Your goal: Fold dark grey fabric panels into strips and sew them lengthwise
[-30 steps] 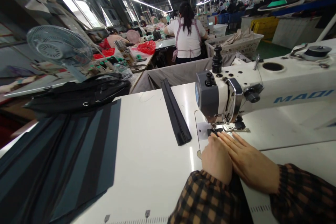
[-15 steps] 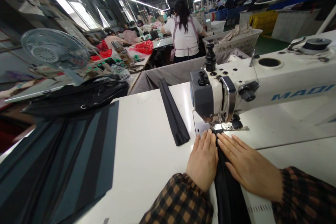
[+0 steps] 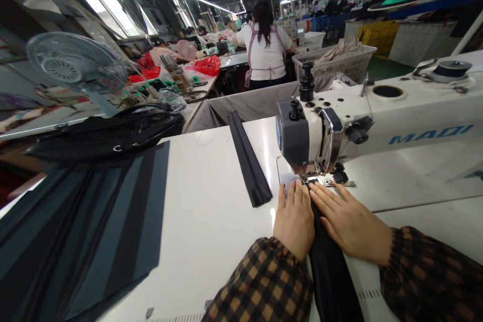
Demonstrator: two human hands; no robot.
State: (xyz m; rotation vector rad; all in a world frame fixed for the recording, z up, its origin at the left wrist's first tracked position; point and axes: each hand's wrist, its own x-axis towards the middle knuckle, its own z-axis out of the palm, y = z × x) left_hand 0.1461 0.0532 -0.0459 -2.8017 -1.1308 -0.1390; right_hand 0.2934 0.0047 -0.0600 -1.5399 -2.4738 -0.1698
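Note:
My left hand [image 3: 294, 216] lies flat on the white table, fingers stretched toward the presser foot [image 3: 319, 179] of the white sewing machine [image 3: 377, 110]. My right hand [image 3: 349, 221] lies flat beside it, fingers spread. Between the two hands runs a narrow black fabric strip [image 3: 332, 271], reaching from my sleeves up under the needle. Both hands press along the strip's edges. Checked brown sleeves cover my wrists.
A second black strip [image 3: 249, 161] lies left of the machine. Dark grey fabric panels [image 3: 94, 231] and a black bag [image 3: 109, 133] cover the table's left side. A fan [image 3: 75, 65] stands beyond. A person in white [image 3: 266, 50] stands at a far table, next to a white basket [image 3: 339, 63].
My hands have parted to either side of the black strip, which now shows between them. Both hands slid slightly forward toward the presser foot.

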